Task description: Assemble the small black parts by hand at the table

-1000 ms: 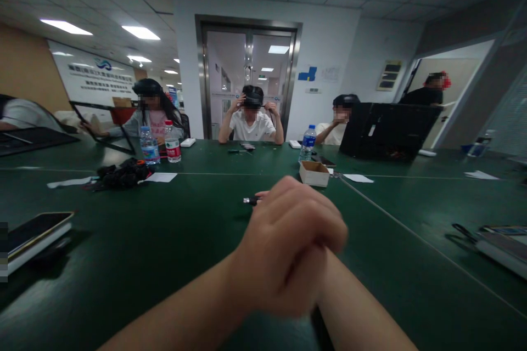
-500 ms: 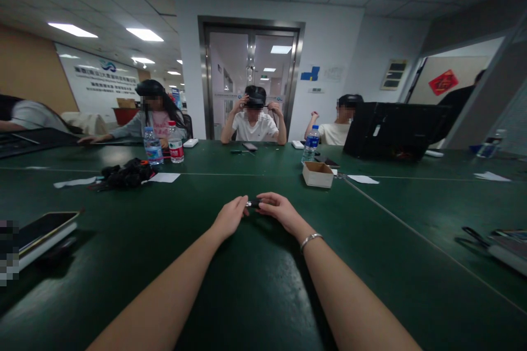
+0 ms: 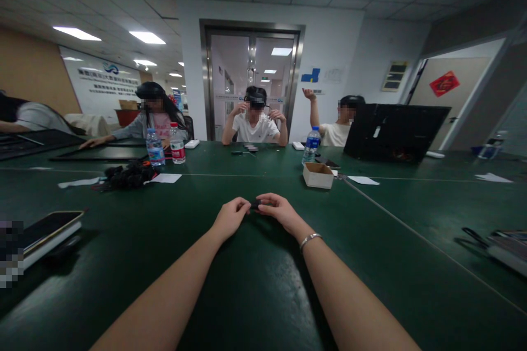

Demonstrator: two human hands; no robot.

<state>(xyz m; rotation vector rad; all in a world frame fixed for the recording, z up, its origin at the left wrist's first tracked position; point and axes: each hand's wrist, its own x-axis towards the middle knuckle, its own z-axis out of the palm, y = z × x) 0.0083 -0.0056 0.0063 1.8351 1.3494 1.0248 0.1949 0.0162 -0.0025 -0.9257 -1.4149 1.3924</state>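
A dark green table [image 3: 247, 296] is filling the lower half of the view, with pale seams running across it. Closest in, 2 bare forearms are reaching forward from the bottom edge, and a silver bracelet [image 3: 310, 241] is circling the right wrist. Off to the left, a phone [image 3: 47, 227] is lying on a flat white object [image 3: 53, 244]. Ahead, the left hand [image 3: 231, 216] is pinching the left end of a small dark object [image 3: 256, 205], while the right hand [image 3: 284, 214] is grasping its right end between thumb and fingers; the fingers are hiding much of it. The piece is sitting between the 2 hands, near the middle of the table, and I cannot tell whether it is touching the surface. Beyond the right hand, an open box [image 3: 318, 178] is standing near a white paper [image 3: 364, 180]; to the left, a black bundle [image 3: 127, 176] is lying beside another sheet. Farther back, 2 bottles [image 3: 155, 148] are standing together on the left, and a blue-capped bottle [image 3: 312, 145] is rising behind the box. Across the table, 3 people wearing dark headgear are sitting, the rightmost raising a hand [image 3: 309, 94] beside a large black panel [image 3: 395, 131]. Behind them, glass doors [image 3: 230, 60] are closing off the wall.
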